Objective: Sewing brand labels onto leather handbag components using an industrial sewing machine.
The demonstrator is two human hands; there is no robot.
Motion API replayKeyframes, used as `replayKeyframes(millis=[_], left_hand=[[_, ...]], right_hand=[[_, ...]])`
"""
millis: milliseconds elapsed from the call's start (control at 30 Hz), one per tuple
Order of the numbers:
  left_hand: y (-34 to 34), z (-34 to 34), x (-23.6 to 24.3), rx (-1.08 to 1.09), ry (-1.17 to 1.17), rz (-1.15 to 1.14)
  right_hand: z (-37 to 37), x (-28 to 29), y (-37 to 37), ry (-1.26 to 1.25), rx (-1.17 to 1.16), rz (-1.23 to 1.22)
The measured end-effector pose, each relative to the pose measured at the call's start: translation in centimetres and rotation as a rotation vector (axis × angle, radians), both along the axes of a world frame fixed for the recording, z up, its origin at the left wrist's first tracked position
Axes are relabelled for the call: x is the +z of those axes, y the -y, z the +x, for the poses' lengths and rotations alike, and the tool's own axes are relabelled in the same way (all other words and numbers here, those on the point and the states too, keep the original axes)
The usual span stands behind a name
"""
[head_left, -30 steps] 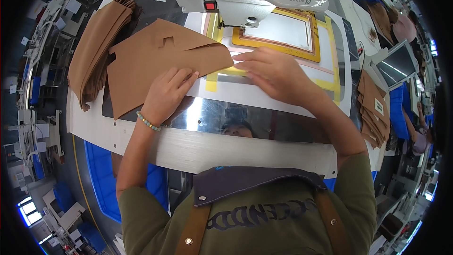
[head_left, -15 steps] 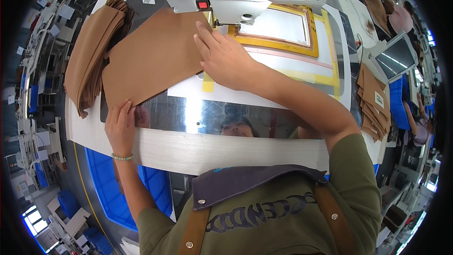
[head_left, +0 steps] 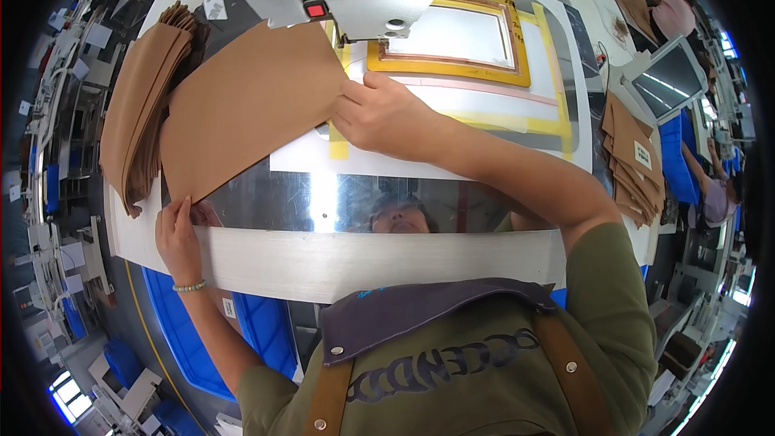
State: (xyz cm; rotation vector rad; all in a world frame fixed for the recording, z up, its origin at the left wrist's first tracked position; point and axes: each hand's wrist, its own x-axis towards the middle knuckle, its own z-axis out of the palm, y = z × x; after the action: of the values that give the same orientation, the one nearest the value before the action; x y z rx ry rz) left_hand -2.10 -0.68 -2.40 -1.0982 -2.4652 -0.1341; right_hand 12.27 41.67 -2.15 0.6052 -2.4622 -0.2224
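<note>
A broad brown fabric panel [head_left: 250,105] lies slanted across the work surface, its upper right part beside the needle area of a white sewing machine [head_left: 359,8]. My left hand [head_left: 179,238] pinches the panel's near left corner at the front edge of the shiny metal plate [head_left: 355,202]. At the panel's right edge my right hand [head_left: 383,119] is closed with the fingers curled, gripping that edge. Just right of this hand is a yellow-bordered frame template [head_left: 452,71] on a white sheet marked with yellow tape.
Left of the panel stands a thick pile of folded brown pieces [head_left: 133,113]. More brown pieces [head_left: 630,153] are stacked at the right, below a tilted screen [head_left: 668,81]. A blue bin [head_left: 182,339] sits below the table's front edge. Other people work at the far right.
My right hand has gone from lying flat with fingers stretched on the panel to gripping its right edge. My left hand and the panel's near corner have shifted slightly toward me.
</note>
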Motion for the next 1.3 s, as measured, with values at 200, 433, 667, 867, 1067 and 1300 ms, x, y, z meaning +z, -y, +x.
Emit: replayKeyframes(millis=[200,433,667,867,1067,1300], left_hand=[[-2.4,-2.9,0.5,-0.117,-0.047,-0.108],[-13.5,-5.8,1.4,-0.449,-0.083,-0.106],[-26.7,-4.8,0.3,-0.876,-0.124,-0.043],[-28.7,-2.8,0.7,-0.938,-0.136,-0.162],[-26.3,-0.2,0.6,-0.729,0.076,-0.083],[-25.7,0.3,-0.3,-0.538,0.271,-0.125]], right_hand=[[1.2,0.6,-1.4,-0.008,-0.037,-0.027],[8.9,2.0,-7.9,0.1,-0.241,0.054],[16.4,2.8,-15.6,0.159,-0.474,0.245],[17.9,1.6,-17.7,0.147,-0.639,0.174],[20.3,0.8,-15.2,0.046,-0.712,-0.178],[21.0,-0.6,-14.5,0.202,-0.796,-0.374]])
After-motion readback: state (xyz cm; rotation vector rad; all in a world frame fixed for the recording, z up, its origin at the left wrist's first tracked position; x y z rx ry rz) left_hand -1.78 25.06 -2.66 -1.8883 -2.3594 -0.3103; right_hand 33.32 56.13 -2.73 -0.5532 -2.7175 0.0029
